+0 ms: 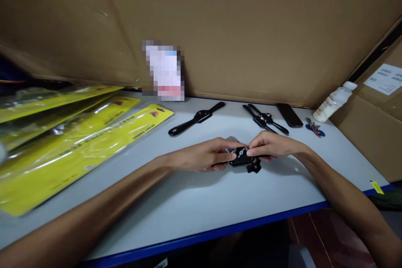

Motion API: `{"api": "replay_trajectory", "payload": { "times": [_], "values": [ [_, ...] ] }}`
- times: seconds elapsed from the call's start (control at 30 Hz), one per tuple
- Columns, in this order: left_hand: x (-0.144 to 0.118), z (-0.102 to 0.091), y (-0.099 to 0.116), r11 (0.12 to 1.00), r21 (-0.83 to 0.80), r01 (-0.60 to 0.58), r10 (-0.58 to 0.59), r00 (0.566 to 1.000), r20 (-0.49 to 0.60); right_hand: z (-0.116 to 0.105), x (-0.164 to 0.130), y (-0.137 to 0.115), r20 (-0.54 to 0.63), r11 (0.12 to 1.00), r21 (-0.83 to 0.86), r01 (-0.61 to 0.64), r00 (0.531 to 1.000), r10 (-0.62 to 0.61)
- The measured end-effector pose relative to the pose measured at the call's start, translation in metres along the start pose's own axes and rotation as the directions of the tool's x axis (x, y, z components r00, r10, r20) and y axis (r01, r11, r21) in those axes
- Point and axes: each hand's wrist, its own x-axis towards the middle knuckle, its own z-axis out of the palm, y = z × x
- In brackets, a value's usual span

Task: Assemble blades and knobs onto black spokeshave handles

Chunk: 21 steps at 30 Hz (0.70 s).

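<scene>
Near the middle of the table [201,201], a black spokeshave [242,160] with a silver screw on its face is held between both hands. My left hand [212,155] is closed on its left end, thumb on the front. From the other side my right hand [268,144] grips it, thumb and fingertips close to the screw. A small black piece [254,166] shows just beneath; whether it is attached I cannot tell. Behind the hands lies another black spokeshave [201,116], and to its right two more spokeshaves [265,119] lie side by side. Fingers hide both handles.
Yellow plastic-covered packages [94,155] overlap on the left. At the back right are a dark phone [289,115], keys [315,127] and a tilted bottle [334,102]. A pixelated upright item [168,71] leans on the cardboard wall [251,29]. Yellow tape [377,187] marks the right edge.
</scene>
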Motion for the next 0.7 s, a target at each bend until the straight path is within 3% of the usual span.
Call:
{"api": "replay_trajectory", "payload": {
  "times": [0.33,0.4,0.47,0.53,0.6,0.63,0.7],
  "values": [
    [0.0,0.004,0.005,0.999,-0.017,0.027,-0.028,0.999,-0.038,-0.003,0.0,-0.001,0.011,1.0,-0.024,0.011,1.0,-0.011],
    [0.001,0.004,0.005,0.999,-0.021,0.024,-0.025,0.999,-0.046,-0.003,-0.002,-0.004,0.009,0.996,-0.082,0.021,1.0,-0.021],
    [0.002,0.004,0.005,0.999,-0.026,0.046,-0.047,0.997,-0.068,0.0,-0.005,-0.008,-0.085,0.972,-0.237,0.014,0.996,-0.036],
    [0.003,0.004,0.005,0.997,-0.037,0.071,-0.074,0.993,-0.089,0.004,-0.008,-0.013,-0.297,0.899,-0.436,-0.025,0.947,-0.118],
    [0.003,0.004,0.005,0.995,-0.051,0.081,-0.085,0.992,-0.09,0.01,-0.01,-0.018,-0.457,0.817,-0.575,-0.031,0.841,-0.29],
    [0.004,0.004,0.005,0.995,-0.059,0.083,-0.087,0.993,-0.085,0.012,-0.011,-0.02,-0.482,0.789,-0.615,0.0,0.792,-0.375],
    [0.004,0.005,0.004,0.994,-0.061,0.086,-0.091,0.992,-0.082,0.017,-0.012,-0.022,-0.442,0.75,-0.654,0.102,0.752,-0.488]
  ]
}}
